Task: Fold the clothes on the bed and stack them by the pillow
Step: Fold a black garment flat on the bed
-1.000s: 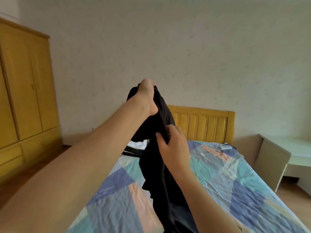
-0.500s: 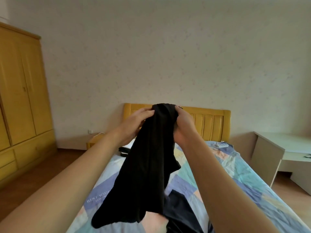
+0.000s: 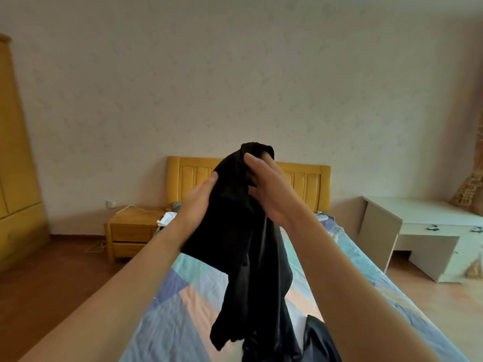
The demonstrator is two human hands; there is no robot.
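Setting: home bedroom.
Evidence beyond the right hand (image 3: 271, 194): bed (image 3: 183, 304) with wooden headboard (image 3: 300, 178).
Left of it: nightstand (image 3: 130, 231), wardrobe (image 3: 15, 165).
Right of it: desk (image 3: 418, 220).

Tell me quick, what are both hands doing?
Left hand: gripping the black garment.
Right hand: gripping the same garment near its top.
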